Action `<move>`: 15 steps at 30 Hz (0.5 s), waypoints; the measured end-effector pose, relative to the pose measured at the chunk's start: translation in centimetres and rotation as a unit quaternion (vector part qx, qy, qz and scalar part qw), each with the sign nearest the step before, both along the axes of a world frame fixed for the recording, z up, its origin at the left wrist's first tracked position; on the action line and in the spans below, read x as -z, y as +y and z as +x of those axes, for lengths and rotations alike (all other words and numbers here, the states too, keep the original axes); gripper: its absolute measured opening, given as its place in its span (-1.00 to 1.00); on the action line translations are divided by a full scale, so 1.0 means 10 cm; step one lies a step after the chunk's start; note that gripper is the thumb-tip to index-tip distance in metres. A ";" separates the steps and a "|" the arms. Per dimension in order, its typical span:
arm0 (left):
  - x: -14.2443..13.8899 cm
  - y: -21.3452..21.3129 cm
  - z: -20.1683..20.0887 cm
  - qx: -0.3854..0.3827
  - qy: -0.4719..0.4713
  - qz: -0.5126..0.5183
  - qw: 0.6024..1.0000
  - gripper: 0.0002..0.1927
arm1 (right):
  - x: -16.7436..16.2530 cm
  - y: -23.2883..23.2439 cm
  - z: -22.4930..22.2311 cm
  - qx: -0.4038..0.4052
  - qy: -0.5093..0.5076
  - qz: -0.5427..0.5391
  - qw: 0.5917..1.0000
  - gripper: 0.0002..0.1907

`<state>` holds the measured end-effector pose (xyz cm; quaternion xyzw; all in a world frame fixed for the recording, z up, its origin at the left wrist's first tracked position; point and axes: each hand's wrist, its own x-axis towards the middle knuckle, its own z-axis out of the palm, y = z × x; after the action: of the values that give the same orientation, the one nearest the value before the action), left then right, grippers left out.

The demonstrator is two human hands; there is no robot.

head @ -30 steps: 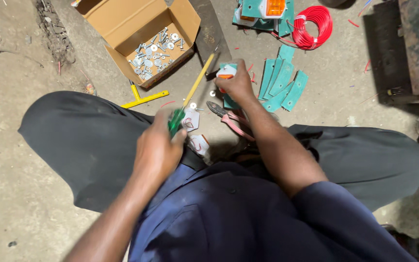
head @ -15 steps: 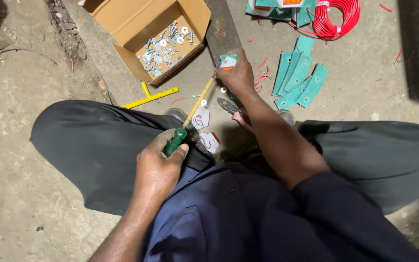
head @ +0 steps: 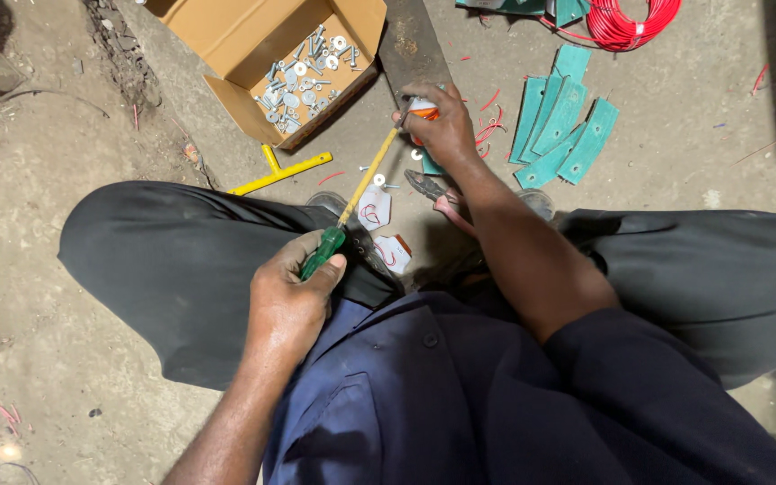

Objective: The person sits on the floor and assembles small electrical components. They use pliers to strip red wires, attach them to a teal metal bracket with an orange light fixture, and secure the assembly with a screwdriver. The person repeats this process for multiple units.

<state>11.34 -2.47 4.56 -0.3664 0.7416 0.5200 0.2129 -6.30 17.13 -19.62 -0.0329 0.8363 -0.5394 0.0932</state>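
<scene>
At the upper left of the frame we see an open brown cardboard box point(head: 253, 54) holding loose silver screws and washers point(head: 309, 76). Our left hand point(head: 289, 301) grips closed around the green-handled screwdriver with a yellow shaft point(head: 352, 202), near the frame's centre. Its tip meets the small orange-and-white part point(head: 422, 112) that our right hand point(head: 446, 126) pinches just above. Teal flat plastic strips point(head: 563, 130) and a red wire coil point(head: 630, 20) lie on the dusty concrete floor point(head: 702, 135) at upper right
</scene>
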 end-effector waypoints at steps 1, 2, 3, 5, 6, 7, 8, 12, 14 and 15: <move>0.00 0.00 0.00 0.002 -0.002 0.001 1.000 -0.64 | 0.00 0.00 0.00 -0.001 0.005 -0.002 1.000 -0.55; 0.00 0.00 0.00 0.018 0.014 -0.010 1.000 -0.64 | 0.00 0.00 0.00 -0.002 0.010 -0.004 1.000 -0.57; 0.01 -0.01 0.00 0.033 0.030 -0.021 0.999 -0.64 | 0.00 0.00 0.00 -0.001 0.008 -0.007 1.000 -0.58; 0.02 -0.01 0.00 0.046 0.048 -0.029 0.997 -0.64 | 0.00 0.00 0.00 0.002 0.005 -0.013 1.000 -0.62; 0.03 -0.01 0.00 0.045 0.051 -0.026 0.997 -0.64 | 0.01 0.00 0.00 0.005 0.000 -0.018 1.000 -0.63; 0.04 -0.01 0.00 0.043 0.052 -0.023 0.997 -0.64 | 0.01 0.00 0.00 0.008 -0.006 -0.022 1.000 -0.65; 0.05 -0.01 0.00 0.048 0.055 -0.026 0.997 -0.64 | 0.02 0.00 0.00 0.011 -0.011 -0.026 1.000 -0.66; 0.08 -0.03 -0.01 0.068 0.067 -0.036 0.995 -0.64 | 0.02 0.00 0.00 0.016 -0.020 -0.023 0.999 -0.67; 0.08 -0.04 -0.02 0.078 0.074 -0.040 0.993 -0.64 | 0.03 0.00 0.00 0.015 -0.024 -0.012 1.000 -0.67; 0.08 -0.04 -0.02 0.084 0.077 -0.042 0.993 -0.63 | 0.03 0.01 0.00 0.012 -0.018 -0.009 1.000 -0.67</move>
<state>11.11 -2.91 3.78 -0.2708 0.8050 0.4954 0.1824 -6.31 17.19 -19.90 -0.0136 0.8298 -0.5487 0.1014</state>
